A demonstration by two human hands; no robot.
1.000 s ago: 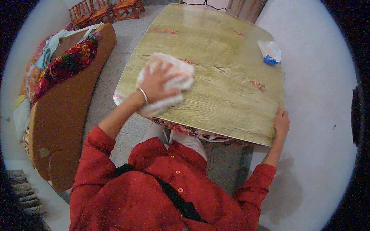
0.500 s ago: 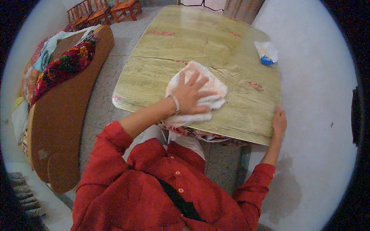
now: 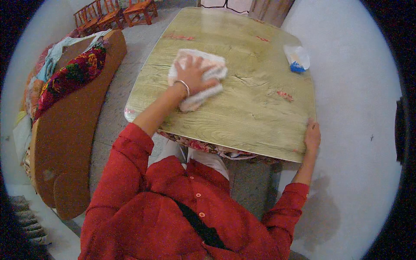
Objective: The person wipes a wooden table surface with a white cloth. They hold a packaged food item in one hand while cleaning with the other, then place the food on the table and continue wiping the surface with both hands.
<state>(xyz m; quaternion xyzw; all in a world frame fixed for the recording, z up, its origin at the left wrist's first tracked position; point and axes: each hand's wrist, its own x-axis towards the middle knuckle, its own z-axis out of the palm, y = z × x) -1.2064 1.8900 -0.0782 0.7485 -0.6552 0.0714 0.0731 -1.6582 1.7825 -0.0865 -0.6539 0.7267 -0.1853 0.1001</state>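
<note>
A white and pale pink cloth (image 3: pixel 203 59) lies bunched on the left part of a wood-patterned table (image 3: pixel 255 117). My left hand (image 3: pixel 193 73), fingers spread and slightly blurred, presses flat on top of the cloth; a bracelet circles that wrist. At the right side of the table, my right hand (image 3: pixel 312 136) is closed around the edge near the front corner. Part of its grip is hidden beneath the tabletop.
A clear and blue plastic packet (image 3: pixel 297 58) sits by the table's far right edge, close to the white wall (image 3: pixel 351 108). Left stands a brown sofa (image 3: pixel 71 134) with a patterned blanket (image 3: pixel 71 76). Wooden chairs (image 3: pixel 138 9) are at the far left.
My left hand and the cloth have slid left and away from me across the tabletop. My right hand stays at the table's right edge.
</note>
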